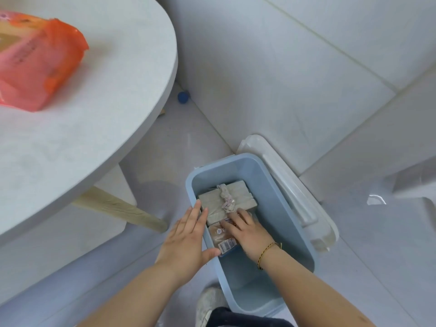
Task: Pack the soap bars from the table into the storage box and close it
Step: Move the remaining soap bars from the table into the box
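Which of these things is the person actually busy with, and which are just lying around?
In use:
- light blue plastic storage box
- wrapped pale soap bars inside it
- translucent white lid beside the box
- left hand on the rim, right hand inside
- orange plastic bag, maybe

Lying about:
- small blue ball
- round white table

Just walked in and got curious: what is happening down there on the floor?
A person is arranging wrapped soap bars inside a blue storage box on the floor. The right hand presses on the bars, and the left hand rests against the box's rim. The clear lid lies beside it, still off.
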{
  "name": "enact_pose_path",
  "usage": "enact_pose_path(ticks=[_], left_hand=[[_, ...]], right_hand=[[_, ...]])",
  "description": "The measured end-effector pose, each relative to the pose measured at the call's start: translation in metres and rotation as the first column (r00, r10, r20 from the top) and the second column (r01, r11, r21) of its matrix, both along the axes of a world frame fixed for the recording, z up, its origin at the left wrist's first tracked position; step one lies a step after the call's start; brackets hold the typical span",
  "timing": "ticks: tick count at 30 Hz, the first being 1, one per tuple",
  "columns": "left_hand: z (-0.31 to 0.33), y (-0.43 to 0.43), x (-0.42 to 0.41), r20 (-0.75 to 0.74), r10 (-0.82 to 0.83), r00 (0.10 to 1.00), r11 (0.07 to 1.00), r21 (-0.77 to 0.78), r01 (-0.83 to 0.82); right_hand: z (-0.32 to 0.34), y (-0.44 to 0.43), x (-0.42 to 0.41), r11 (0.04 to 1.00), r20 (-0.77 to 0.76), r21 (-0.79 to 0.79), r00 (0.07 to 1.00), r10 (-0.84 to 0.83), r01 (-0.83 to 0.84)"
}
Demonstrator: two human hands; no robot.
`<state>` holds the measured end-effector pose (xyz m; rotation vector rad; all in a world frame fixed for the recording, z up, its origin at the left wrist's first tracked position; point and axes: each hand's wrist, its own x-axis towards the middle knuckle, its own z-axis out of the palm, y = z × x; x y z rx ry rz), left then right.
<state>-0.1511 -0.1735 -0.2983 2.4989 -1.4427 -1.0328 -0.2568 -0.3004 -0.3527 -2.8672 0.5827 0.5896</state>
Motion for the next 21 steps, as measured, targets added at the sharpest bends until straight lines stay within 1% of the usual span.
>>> enact_pose_path(ticks=[1, 3, 4, 5, 6, 7, 8, 9, 11, 14, 16, 17, 18, 19, 20, 21], left_hand=[[0.000, 0.000, 0.000, -0.001, 0.000, 1.000, 1.000, 0.001, 0.000], [0.000, 0.001, 0.000, 0.001, -0.001, 1.000, 1.000, 0.002, 0.001], [0.000, 0.001, 0.000, 0.007, -0.003, 1.000, 1.000, 0.003, 0.003], [0.000, 0.001, 0.000, 0.011, -0.004, 1.000, 1.000, 0.002, 0.004], [0.000, 0.001, 0.000, 0.012, -0.004, 1.000, 1.000, 0.002, 0.004], [0.000, 0.001, 0.000, 0.010, -0.003, 1.000, 1.000, 0.002, 0.003], [0.001, 0.001, 0.000, 0.011, -0.004, 1.000, 1.000, 0.004, 0.004], [0.001, 0.001, 0.000, 0.015, -0.009, 1.000, 1.000, 0.008, 0.009], [0.002, 0.001, 0.000, 0.037, -0.025, 0.999, 1.000, 0.017, 0.025], [0.004, 0.001, 0.000, 0.087, -0.069, 0.994, 0.997, 0.048, 0.065], [0.009, 0.000, 0.002, 0.107, -0.104, 0.989, 0.993, 0.070, 0.097], [0.014, 0.001, 0.003, 0.100, -0.107, 0.989, 0.993, 0.068, 0.101], [0.018, 0.002, 0.004, 0.089, -0.098, 0.991, 0.995, 0.043, 0.094], [0.029, 0.004, 0.004, 0.085, -0.081, 0.993, 0.997, -0.003, 0.081], [0.036, 0.006, 0.005, 0.084, -0.063, 0.994, 0.996, -0.050, 0.067], [0.045, 0.009, 0.004, 0.096, -0.041, 0.995, 0.992, -0.114, 0.052]], right_hand=[[-0.006, 0.000, -0.003, 0.998, -0.054, -0.032, 0.997, 0.061, -0.062], [-0.001, 0.003, -0.003, 1.000, -0.062, -0.006, 0.998, -0.023, 0.022], [0.000, 0.005, -0.003, 0.998, -0.085, -0.035, 0.995, -0.051, 0.048], [-0.004, 0.004, -0.003, 0.998, -0.078, -0.007, 0.995, -0.063, 0.063], [-0.006, 0.006, -0.005, 0.999, -0.122, 0.017, 0.992, -0.044, 0.047], [-0.010, 0.006, -0.009, 0.999, -0.182, 0.036, 0.983, 0.011, -0.004], [-0.006, 0.007, -0.009, 0.999, -0.262, 0.045, 0.965, 0.016, -0.004], [-0.007, 0.009, -0.010, 0.999, -0.268, 0.029, 0.963, 0.023, -0.016], [-0.009, 0.012, -0.011, 0.999, -0.241, -0.022, 0.970, 0.037, -0.044], [0.001, 0.010, -0.011, 0.999, -0.262, -0.016, 0.964, 0.038, -0.043], [0.012, 0.008, -0.014, 0.998, -0.233, -0.047, 0.972, 0.029, -0.041], [0.016, 0.007, -0.016, 0.999, -0.189, -0.036, 0.982, 0.000, -0.007], [0.024, 0.006, -0.018, 0.999, -0.145, -0.022, 0.989, -0.030, 0.027], [0.035, 0.005, -0.022, 0.999, -0.077, -0.037, 0.996, -0.042, 0.039], [0.045, 0.003, -0.022, 0.994, -0.023, -0.065, 0.996, -0.090, 0.089], [0.056, 0.002, -0.024, 0.989, 0.002, -0.089, 0.993, -0.117, 0.117]])
